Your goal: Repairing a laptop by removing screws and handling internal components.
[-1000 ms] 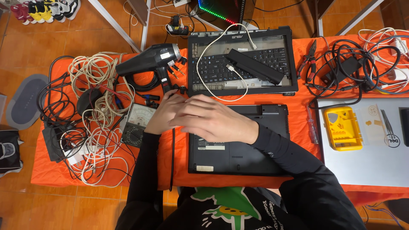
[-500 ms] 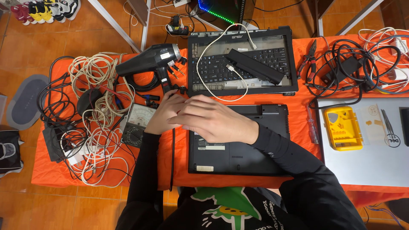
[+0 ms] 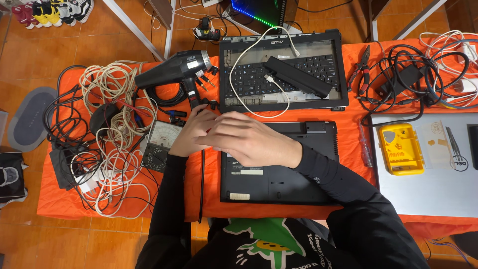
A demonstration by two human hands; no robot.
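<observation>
Centrally, an upturned black laptop (image 3: pixel 279 169) lies base-up on the orange-covered counter (image 3: pixel 199 199) and serves as the landmark for this entry. Right hand (image 3: pixel 249 142): rests palm-down over the laptop's upper left corner, fingers loosely curved and pointing left; whether its grip closes on anything cannot be told, since the fingertips are hidden. Left hand (image 3: pixel 191 132): just left of the laptop's upper left corner, partly under the right hand, fingers curled; its grip likewise cannot be read. Both arms wear black sleeves. Left of the laptop, near the left hand: an analogue multimeter (image 3: pixel 160 152) with a dial face, lying flat beside a thin black cable (image 3: pixel 201 184) that runs down the counter's front. Further left: a tangle of white and black cords (image 3: pixel 107 149). Above and left of the laptop: a black heat gun (image 3: pixel 174 69), lying on its side, nozzle pointing left. Directly above the laptop: an open keyboard frame (image 3: pixel 281 74) with a long black battery pack (image 3: pixel 298 77) lying aslant across the keys and a white cable (image 3: pixel 249 94) looped over it. Right of the laptop: a yellow parts case (image 3: pixel 401 148) resting on a silver laptop lid (image 3: pixel 428 189). Above right: pliers (image 3: pixel 362 69) beside a black power adapter (image 3: pixel 406 77) with coiled leads.
</observation>
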